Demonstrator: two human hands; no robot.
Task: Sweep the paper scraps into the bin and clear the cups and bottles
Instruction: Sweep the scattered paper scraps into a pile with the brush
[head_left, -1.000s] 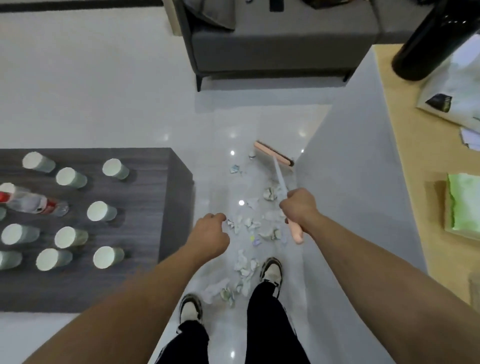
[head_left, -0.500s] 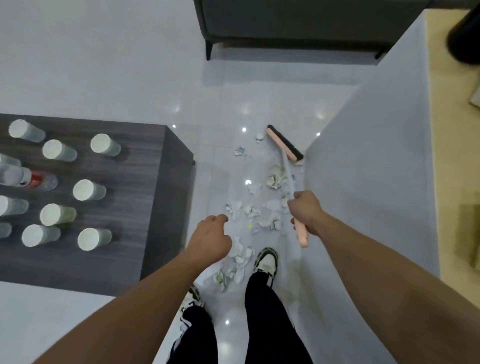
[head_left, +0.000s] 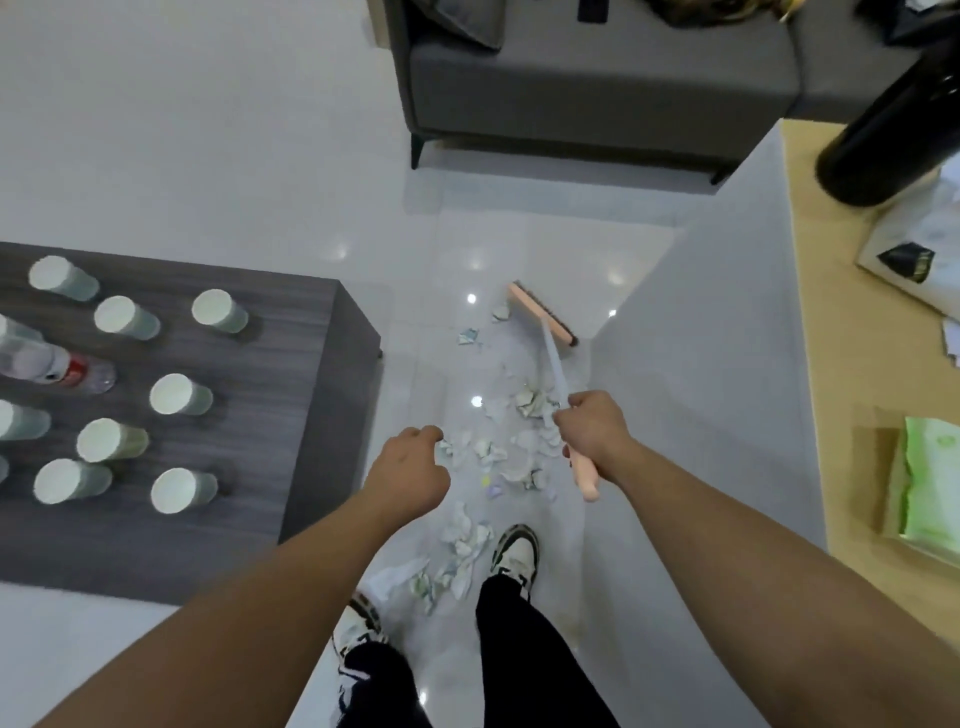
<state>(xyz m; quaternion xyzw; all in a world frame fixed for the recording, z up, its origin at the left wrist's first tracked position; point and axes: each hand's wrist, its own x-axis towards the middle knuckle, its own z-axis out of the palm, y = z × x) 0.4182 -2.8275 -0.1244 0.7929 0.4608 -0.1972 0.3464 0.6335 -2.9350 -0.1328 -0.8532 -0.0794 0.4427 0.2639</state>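
Torn paper scraps (head_left: 488, 452) lie scattered on the white floor between my feet and the broom head. My right hand (head_left: 592, 431) is shut on the pink-handled broom (head_left: 553, 364); its pink brush head (head_left: 543, 314) rests on the floor beyond the scraps, beside the grey wall. My left hand (head_left: 410, 467) hovers over the scraps with fingers curled and nothing in it. Several white paper cups (head_left: 179, 395) stand on the dark wooden table (head_left: 291, 426) at the left, with a clear plastic bottle (head_left: 62, 366) lying among them. No bin is in view.
A grey sofa (head_left: 597, 88) stands ahead. At the right a grey partition (head_left: 701, 364) borders a wooden desk (head_left: 841, 364) holding a black cylinder (head_left: 893, 130), papers and a green packet (head_left: 932, 483). My two shoes (head_left: 514, 553) stand among the scraps.
The view tilted down and back up. My right hand kept its grip on the broom; the brush head stays beyond the scraps. My left hand hardly moved.
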